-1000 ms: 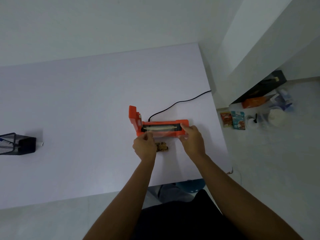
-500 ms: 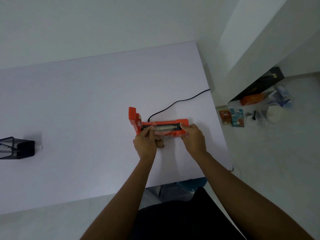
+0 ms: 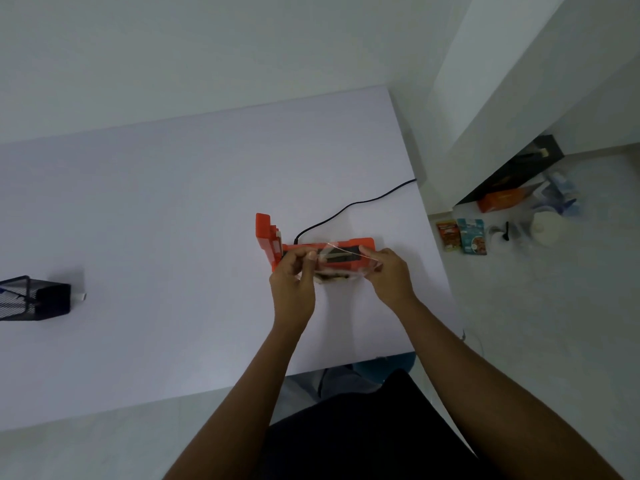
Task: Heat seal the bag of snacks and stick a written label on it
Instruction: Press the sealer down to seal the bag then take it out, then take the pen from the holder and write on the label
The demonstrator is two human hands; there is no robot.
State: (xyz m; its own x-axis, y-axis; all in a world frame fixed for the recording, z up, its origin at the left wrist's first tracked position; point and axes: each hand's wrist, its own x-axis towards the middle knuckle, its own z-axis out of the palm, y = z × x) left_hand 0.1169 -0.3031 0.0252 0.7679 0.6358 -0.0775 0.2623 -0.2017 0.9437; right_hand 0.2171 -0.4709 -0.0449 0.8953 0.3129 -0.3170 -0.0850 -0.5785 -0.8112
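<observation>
1. The bag point(image 3: 341, 261) is clear and thin, with brown snacks at the bottom.
2. The left hand point(image 3: 294, 282) and right hand point(image 3: 388, 275) pinch its top corners over the open orange sealer point(image 3: 356, 244).

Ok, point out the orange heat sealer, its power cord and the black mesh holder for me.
orange heat sealer point(image 3: 360, 243), head view, far right end of its base.
power cord point(image 3: 349, 205), head view, middle of the black cable.
black mesh holder point(image 3: 52, 301), head view, its solid dark end.
</observation>
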